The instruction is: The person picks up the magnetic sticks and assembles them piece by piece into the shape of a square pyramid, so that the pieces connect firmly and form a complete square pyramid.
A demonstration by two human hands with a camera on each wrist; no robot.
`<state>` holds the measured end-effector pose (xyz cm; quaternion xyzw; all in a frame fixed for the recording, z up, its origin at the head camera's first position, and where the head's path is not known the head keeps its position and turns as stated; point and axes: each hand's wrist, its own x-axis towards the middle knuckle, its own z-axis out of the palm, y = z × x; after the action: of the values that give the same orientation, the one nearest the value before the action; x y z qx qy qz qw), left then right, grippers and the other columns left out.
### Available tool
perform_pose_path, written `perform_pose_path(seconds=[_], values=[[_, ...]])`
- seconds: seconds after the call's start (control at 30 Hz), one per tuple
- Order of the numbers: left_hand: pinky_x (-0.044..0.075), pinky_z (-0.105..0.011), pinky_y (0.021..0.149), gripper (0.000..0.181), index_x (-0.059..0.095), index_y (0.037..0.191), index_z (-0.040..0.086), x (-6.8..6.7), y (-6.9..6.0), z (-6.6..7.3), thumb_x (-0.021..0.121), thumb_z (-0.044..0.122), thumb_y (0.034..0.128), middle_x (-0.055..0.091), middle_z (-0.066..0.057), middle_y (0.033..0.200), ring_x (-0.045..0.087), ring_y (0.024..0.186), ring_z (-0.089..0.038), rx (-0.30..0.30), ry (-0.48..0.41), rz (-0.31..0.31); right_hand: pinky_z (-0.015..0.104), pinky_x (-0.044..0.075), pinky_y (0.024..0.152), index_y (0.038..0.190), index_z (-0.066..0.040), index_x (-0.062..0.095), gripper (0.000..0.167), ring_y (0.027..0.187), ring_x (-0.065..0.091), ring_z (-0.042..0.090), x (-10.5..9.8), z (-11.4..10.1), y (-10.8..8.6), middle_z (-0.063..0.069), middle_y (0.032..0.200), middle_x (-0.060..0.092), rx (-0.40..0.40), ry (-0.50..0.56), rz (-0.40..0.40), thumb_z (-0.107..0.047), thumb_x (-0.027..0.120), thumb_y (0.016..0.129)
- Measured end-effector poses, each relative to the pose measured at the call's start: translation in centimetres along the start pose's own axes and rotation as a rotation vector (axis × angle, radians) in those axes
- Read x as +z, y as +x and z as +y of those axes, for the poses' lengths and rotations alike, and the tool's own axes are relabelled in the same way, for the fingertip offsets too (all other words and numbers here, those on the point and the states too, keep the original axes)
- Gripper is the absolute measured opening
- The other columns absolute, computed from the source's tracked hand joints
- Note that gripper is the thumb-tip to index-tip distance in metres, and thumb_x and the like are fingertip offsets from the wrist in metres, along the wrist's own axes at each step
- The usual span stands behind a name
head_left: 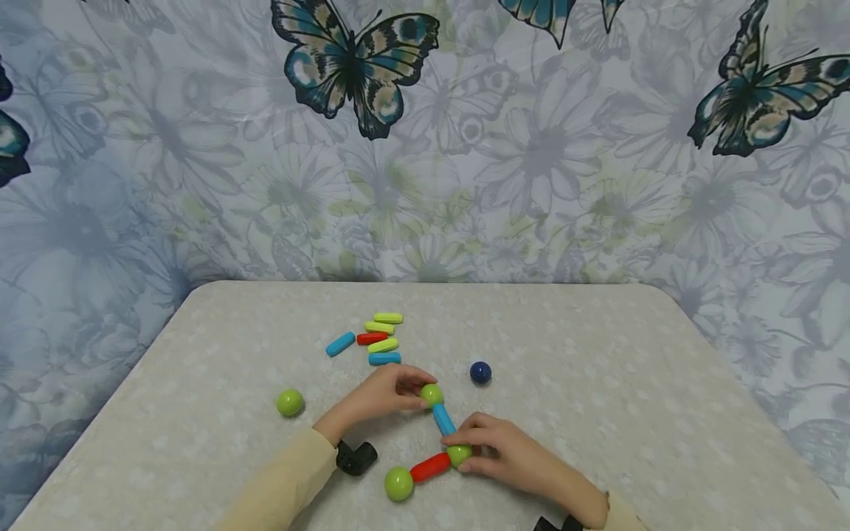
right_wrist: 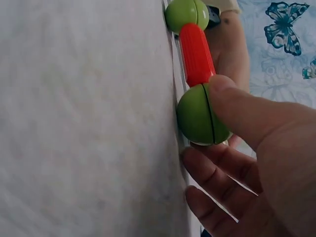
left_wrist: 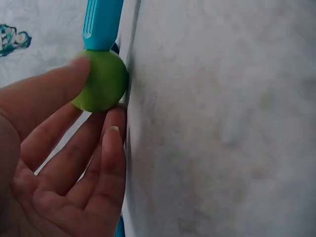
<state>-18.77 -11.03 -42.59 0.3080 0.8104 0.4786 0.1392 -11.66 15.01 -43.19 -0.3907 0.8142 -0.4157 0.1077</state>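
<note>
My left hand (head_left: 392,391) pinches a green ball (head_left: 432,395) between thumb and fingers. A blue rod (head_left: 443,420) joins that ball to a second green ball (head_left: 459,455), which my right hand (head_left: 508,451) grips. From this second ball a red rod (head_left: 430,467) runs to a third green ball (head_left: 399,484) lying on the table at the front. In the left wrist view the blue rod (left_wrist: 102,24) meets the held ball (left_wrist: 103,81). The right wrist view shows the red rod (right_wrist: 196,54) against the gripped ball (right_wrist: 202,114), under my thumb.
Behind the left hand lie several loose rods: yellow-green (head_left: 380,327), red (head_left: 372,338) and blue (head_left: 341,344). A dark blue ball (head_left: 481,372) sits to the right, and a loose green ball (head_left: 290,403) to the left. The cloth-covered table (head_left: 598,354) ends at a butterfly-patterned backdrop (head_left: 531,162).
</note>
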Motion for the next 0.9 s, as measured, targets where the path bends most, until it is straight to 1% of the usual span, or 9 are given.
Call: perform_pose_path(seconds=[0.13, 0.23, 0.3, 0.43, 0.47, 0.53, 0.6, 0.77, 0.9], values=[[0.050, -0.025, 0.076, 0.032, 0.063, 0.116, -0.002, -0.1, 0.0, -0.1, 0.069, 0.008, 0.0858, 0.065, -0.008, 0.105, 0.061, 0.089, -0.017, 0.023, -0.017, 0.004, 0.022, 0.047, 0.066, 0.122, -0.018, 0.064, 0.035, 0.083, 0.052, 0.006, 0.2, -0.2, -0.5, -0.011, 0.102, 0.055, -0.019, 0.014, 0.016, -0.028, 0.065, 0.088], [0.050, -0.027, 0.079, 0.031, 0.062, 0.116, -0.002, -1.0, -0.9, -0.4, 0.067, 0.009, 0.0874, 0.064, -0.010, 0.107, 0.061, 0.092, -0.019, -0.004, -0.038, 0.076, 0.022, 0.047, 0.066, 0.121, -0.017, 0.065, 0.035, 0.082, 0.052, 0.005, 0.4, -0.2, -0.7, -0.011, 0.101, 0.056, -0.026, 0.027, 0.028, -0.028, 0.065, 0.088], [0.049, -0.029, 0.081, 0.030, 0.062, 0.116, -0.002, -2.0, -1.5, -0.5, 0.067, 0.008, 0.0879, 0.064, -0.012, 0.108, 0.061, 0.095, -0.021, -0.025, -0.048, 0.177, 0.022, 0.047, 0.066, 0.121, -0.018, 0.065, 0.035, 0.081, 0.052, 0.005, 0.5, -0.2, -0.7, -0.012, 0.099, 0.055, -0.021, 0.027, 0.035, -0.029, 0.065, 0.088], [0.048, -0.034, 0.086, 0.026, 0.064, 0.112, 0.000, -4.1, -2.2, -0.5, 0.066, 0.007, 0.0878, 0.063, -0.011, 0.110, 0.059, 0.100, -0.024, -0.093, -0.049, 0.440, 0.020, 0.046, 0.062, 0.119, -0.019, 0.066, 0.034, 0.076, 0.049, 0.003, 0.4, -0.1, -0.7, -0.013, 0.093, 0.053, 0.009, 0.031, 0.051, -0.031, 0.066, 0.087], [0.047, -0.035, 0.087, 0.025, 0.064, 0.112, 0.000, -4.3, -2.2, -0.5, 0.066, 0.006, 0.0876, 0.063, -0.011, 0.110, 0.059, 0.101, -0.025, -0.108, -0.040, 0.493, 0.020, 0.046, 0.062, 0.118, -0.019, 0.066, 0.034, 0.075, 0.049, 0.003, 0.5, -0.1, -0.8, -0.013, 0.092, 0.052, 0.012, 0.030, 0.058, -0.031, 0.066, 0.087], [0.047, -0.037, 0.088, 0.025, 0.064, 0.112, 0.000, -4.8, -2.2, -0.8, 0.067, 0.006, 0.0871, 0.063, -0.012, 0.110, 0.058, 0.102, -0.026, -0.147, -0.020, 0.559, 0.020, 0.046, 0.062, 0.118, -0.018, 0.067, 0.034, 0.075, 0.049, 0.003, 0.6, 0.0, -0.8, -0.013, 0.091, 0.052, 0.022, 0.039, 0.067, -0.031, 0.066, 0.087], [0.046, -0.039, 0.088, 0.027, 0.063, 0.112, 0.000, -4.9, -2.1, -1.1, 0.068, 0.004, 0.0860, 0.063, -0.013, 0.110, 0.058, 0.102, -0.028, -0.175, 0.010, 0.589, 0.020, 0.046, 0.061, 0.118, -0.018, 0.067, 0.034, 0.074, 0.049, 0.003, 0.8, 0.1, -0.8, -0.013, 0.091, 0.053, 0.030, 0.048, 0.071, -0.032, 0.066, 0.087], [0.047, -0.041, 0.088, 0.028, 0.063, 0.112, -0.002, -4.6, -1.6, -2.2, 0.069, 0.002, 0.0845, 0.063, -0.014, 0.110, 0.058, 0.103, -0.029, -0.224, 0.068, 0.578, 0.019, 0.045, 0.060, 0.119, -0.018, 0.066, 0.035, 0.074, 0.047, 0.003, 1.1, 0.4, -0.9, -0.014, 0.090, 0.052, 0.048, 0.067, 0.052, -0.034, 0.064, 0.088], [0.048, -0.040, 0.085, 0.025, 0.064, 0.109, -0.001, -4.5, -0.7, -2.7, 0.068, 0.003, 0.0849, 0.064, -0.013, 0.107, 0.060, 0.098, -0.028, -0.228, 0.129, 0.578, 0.019, 0.045, 0.060, 0.118, -0.017, 0.066, 0.034, 0.074, 0.048, 0.003, 0.9, 0.6, -0.9, -0.013, 0.091, 0.053, 0.007, 0.049, 0.082, -0.031, 0.066, 0.087]])
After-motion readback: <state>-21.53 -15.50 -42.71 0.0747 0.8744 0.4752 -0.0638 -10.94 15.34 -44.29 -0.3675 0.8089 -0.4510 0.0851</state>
